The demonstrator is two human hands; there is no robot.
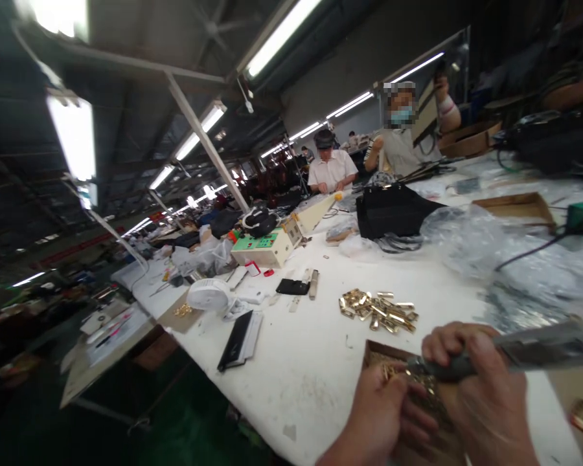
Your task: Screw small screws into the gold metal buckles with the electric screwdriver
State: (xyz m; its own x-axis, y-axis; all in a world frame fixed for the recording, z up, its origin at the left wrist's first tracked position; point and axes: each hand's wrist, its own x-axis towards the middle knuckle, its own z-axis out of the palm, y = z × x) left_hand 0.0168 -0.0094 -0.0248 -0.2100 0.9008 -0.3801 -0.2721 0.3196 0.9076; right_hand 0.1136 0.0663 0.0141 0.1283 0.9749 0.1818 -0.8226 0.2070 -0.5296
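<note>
At the lower right, my right hand [486, 375] is wrapped round a grey electric screwdriver [539, 346], whose narrow end points left toward my other hand. My left hand [383, 404] is over a brown cardboard box [368, 353] of small gold-coloured metal pieces. Its thumb and forefinger come together by the screwdriver's tip; whatever is between them is too small and blurred to name. The other left fingers curl over the box. Just beyond the box lies a loose pile of gold metal fittings [379, 310] on the white table [291, 349].
A black bag [393, 210] and clear plastic bags [471, 233] lie farther back. A green-and-cream machine [265, 249], a white fan [208, 294] and a black-and-white booklet [240, 340] are to the left. Two people [333, 169] work across the table.
</note>
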